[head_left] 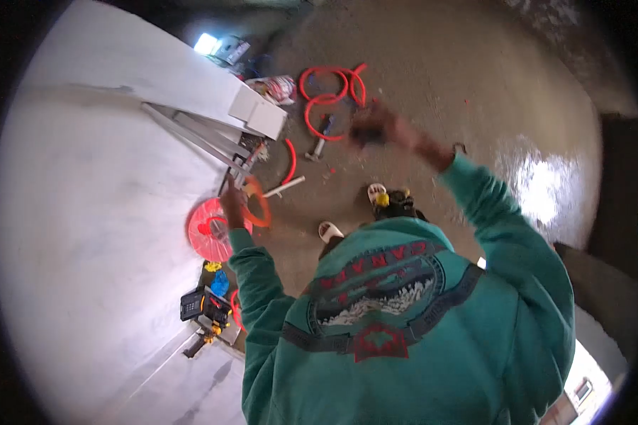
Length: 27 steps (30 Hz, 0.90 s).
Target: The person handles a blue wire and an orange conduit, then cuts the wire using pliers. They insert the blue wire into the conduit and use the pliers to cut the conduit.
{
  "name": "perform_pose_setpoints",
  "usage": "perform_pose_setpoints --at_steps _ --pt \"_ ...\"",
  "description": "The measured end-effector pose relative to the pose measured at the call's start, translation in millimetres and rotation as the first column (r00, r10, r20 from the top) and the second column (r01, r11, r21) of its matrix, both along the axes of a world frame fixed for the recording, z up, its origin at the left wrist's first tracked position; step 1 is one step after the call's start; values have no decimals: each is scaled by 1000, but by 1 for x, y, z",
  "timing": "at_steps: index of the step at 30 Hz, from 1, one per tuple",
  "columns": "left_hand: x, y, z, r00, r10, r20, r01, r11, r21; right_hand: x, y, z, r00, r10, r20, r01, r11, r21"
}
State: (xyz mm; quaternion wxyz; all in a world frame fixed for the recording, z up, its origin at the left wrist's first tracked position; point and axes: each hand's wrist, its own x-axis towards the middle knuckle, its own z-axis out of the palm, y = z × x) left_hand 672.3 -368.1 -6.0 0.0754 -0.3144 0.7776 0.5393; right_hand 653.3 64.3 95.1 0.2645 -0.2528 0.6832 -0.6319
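Note:
My left hand [232,203] is up beside the white wall, with its fingers closed around the edge of an orange curved band [261,208] that looks like a loop of flexible tubing. Below that hand is a round red reel or coil [209,241] wrapped in clear film. My right hand [388,127] reaches out over the floor, smeared by motion. A dark object [366,134] shows at its fingers, too blurred to name. Beneath and beside it lie red tubing coils [324,100] and a hammer [318,146].
A metal stepladder-like frame [195,138] leans by the wall near a white box [258,112]. A red tube piece [290,161] and a white pipe [285,186] lie on the wet-looking floor [432,64]. A black-and-yellow tool [204,308] stands at lower left. A lamp [206,44] shines behind.

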Motion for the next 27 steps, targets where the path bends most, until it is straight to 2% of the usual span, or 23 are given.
perform_pose_setpoints --at_steps 1,2,3,4,6,7,8,10,13,15,16,17,18,19,21,22,23,24,25,27 --pt "1 19 35 998 69 12 -70 986 151 -9 28 -12 972 -122 201 141 986 -86" --pt "9 33 58 998 36 -51 -16 940 340 0 51 -14 887 -169 430 278 939 -203" --pt "15 37 62 997 2 -73 23 940 341 10 70 -17 751 -166 639 429 859 -281" --pt "15 40 64 994 -27 -105 61 938 342 23 87 -31 746 -166 645 429 861 -274" --pt "18 50 65 997 18 -76 13 917 398 58 108 -67 871 -157 465 206 977 -57" --pt "19 56 66 997 51 -51 -23 894 447 70 100 -53 949 -237 207 181 949 258" --pt "20 63 68 998 53 -42 -28 894 446 80 87 -37 974 -214 -72 218 811 542" --pt "19 81 71 994 106 -6 -90 866 491 95 83 -35 955 -120 -273 227 886 405" --pt "12 100 68 988 146 56 -154 861 484 97 79 -46 955 -19 -296 141 907 396" --pt "5 112 65 986 158 53 -164 853 496 89 81 -56 957 132 -258 56 790 611" --pt "0 116 60 983 176 44 -174 842 511 83 85 -60 954 141 -263 53 787 615" --pt "-4 117 52 981 192 38 -184 835 518 76 89 -62 971 144 -193 13 767 642" --pt "-8 117 43 987 156 28 -143 793 592 66 94 -64 981 152 -124 -32 745 666" --pt "-15 117 37 992 129 10 -103 743 661 55 102 -64 973 185 -135 -47 738 673" --pt "-29 144 45 985 163 -57 -89 764 639 30 118 -61 885 128 -448 122 864 488" --pt "-36 161 47 981 160 -110 -61 793 606 10 124 -53 874 167 -456 93 865 494" --pt "-44 174 39 967 229 -111 -103 750 653 -12 130 -38 921 68 -383 125 881 456" --pt "-60 203 63 966 226 -124 -113 805 582 -33 135 -30 954 -29 -299 161 891 425" --pt "-73 217 54 967 237 -94 -139 797 587 -54 140 -30 951 11 -310 131 891 434" --pt "-108 241 40 954 289 -79 -183 773 608 -101 146 -32 964 -103 -244 214 845 490"
